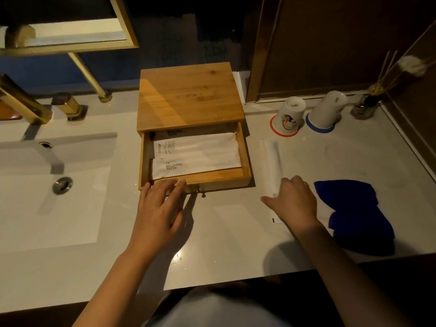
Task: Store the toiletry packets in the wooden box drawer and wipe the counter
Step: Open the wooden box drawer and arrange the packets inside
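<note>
**Head view: one packet left on the counter, drawer open and waiting.**

The right hand [292,199] lies flat, fingers straight, on the near end of the last toiletry packet [273,161], which sits on the counter [224,232] just right of the wooden box [188,95]; it presses rather than pinches. The packet's long axis runs from the counter's front edge toward the back wall, crosswise to the packets in the drawer [245,159], which lie left to right. The left hand [160,206] is open, fingertips touching the drawer's front rim. To do this step well, I judge: pinch one end, turn the packet a quarter turn, lay it flat on the stack, keeping the drawer steadied. The blue cloth [354,213] waits near the front right edge.
</note>
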